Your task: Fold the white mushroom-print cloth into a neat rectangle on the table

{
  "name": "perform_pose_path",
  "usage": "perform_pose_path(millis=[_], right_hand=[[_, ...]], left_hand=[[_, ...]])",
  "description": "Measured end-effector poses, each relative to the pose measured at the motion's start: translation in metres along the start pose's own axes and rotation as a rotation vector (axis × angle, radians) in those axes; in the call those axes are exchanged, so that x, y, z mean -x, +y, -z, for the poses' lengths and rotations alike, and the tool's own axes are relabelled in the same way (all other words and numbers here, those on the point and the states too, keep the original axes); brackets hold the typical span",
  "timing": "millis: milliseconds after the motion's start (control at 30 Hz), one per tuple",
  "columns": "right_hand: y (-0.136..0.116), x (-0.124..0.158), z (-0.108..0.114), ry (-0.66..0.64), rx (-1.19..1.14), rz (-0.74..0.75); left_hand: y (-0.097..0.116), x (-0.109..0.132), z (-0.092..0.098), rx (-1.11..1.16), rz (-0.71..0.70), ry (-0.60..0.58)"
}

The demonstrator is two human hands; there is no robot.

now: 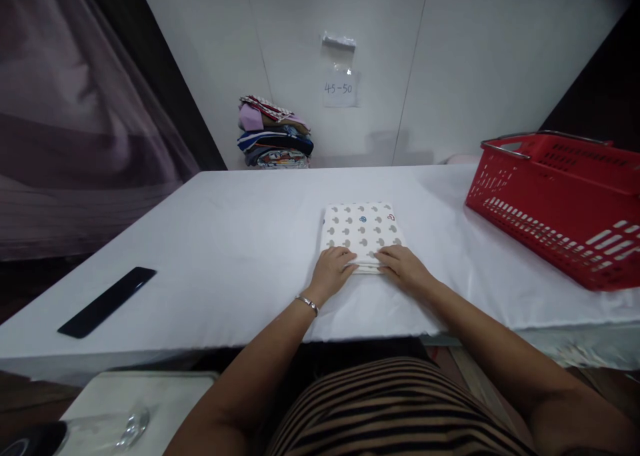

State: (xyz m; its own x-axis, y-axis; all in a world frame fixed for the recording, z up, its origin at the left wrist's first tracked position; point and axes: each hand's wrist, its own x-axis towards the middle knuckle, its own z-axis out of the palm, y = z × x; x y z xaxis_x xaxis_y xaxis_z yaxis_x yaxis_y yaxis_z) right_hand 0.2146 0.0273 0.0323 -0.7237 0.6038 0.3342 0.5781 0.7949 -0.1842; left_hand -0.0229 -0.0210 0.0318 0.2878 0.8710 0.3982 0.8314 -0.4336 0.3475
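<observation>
A folded white cloth [362,231] with grey printed shapes lies on the white-covered table [240,243] in front of me. My left hand [332,271] grips its near left corner, with the thumb by the near edge and the fingers on top. At the near right corner, my right hand [404,267] holds the cloth in the same way. Layers of the fold show between my two hands.
A red basket [555,203] stands at the table's right. A dark flat strip [107,303] lies at the left. Behind the far edge is a stack of folded fabrics [275,136]. A clear bottle [107,433] rests on a pale surface at the lower left.
</observation>
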Motion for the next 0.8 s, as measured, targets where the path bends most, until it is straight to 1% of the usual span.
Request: perform_pose_path(millis=[67,167,267,333,433,567,700,800], right_hand=[[0.0,0.001,0.0,0.027,0.005,-0.002],[-0.001,0.003,-0.003,0.081,0.02,-0.053],[-0.003,0.006,-0.005,0.087,0.054,-0.079],[-0.004,0.008,-0.007,0.099,0.077,-0.04],[-0.003,0.011,-0.008,0.155,0.085,0.053],[-0.001,0.015,-0.007,0.183,0.052,0.132],[0.001,0.015,-0.006,0.201,-0.056,0.081],[0.002,0.012,-0.003,0.182,-0.127,0.048]], left_hand=[[0.0,0.0,0.0,-0.036,-0.02,-0.02],[0.001,-0.001,-0.001,-0.103,-0.052,-0.046],[0.001,0.0,-0.002,-0.149,-0.072,-0.013],[0.0,0.002,-0.003,-0.172,-0.099,0.019],[0.0,0.006,-0.003,-0.176,-0.145,0.044],[-0.003,0.01,-0.001,-0.109,-0.19,0.013],[-0.005,0.007,-0.001,-0.056,-0.136,0.005],[-0.003,0.004,-0.002,-0.049,-0.102,0.002]])
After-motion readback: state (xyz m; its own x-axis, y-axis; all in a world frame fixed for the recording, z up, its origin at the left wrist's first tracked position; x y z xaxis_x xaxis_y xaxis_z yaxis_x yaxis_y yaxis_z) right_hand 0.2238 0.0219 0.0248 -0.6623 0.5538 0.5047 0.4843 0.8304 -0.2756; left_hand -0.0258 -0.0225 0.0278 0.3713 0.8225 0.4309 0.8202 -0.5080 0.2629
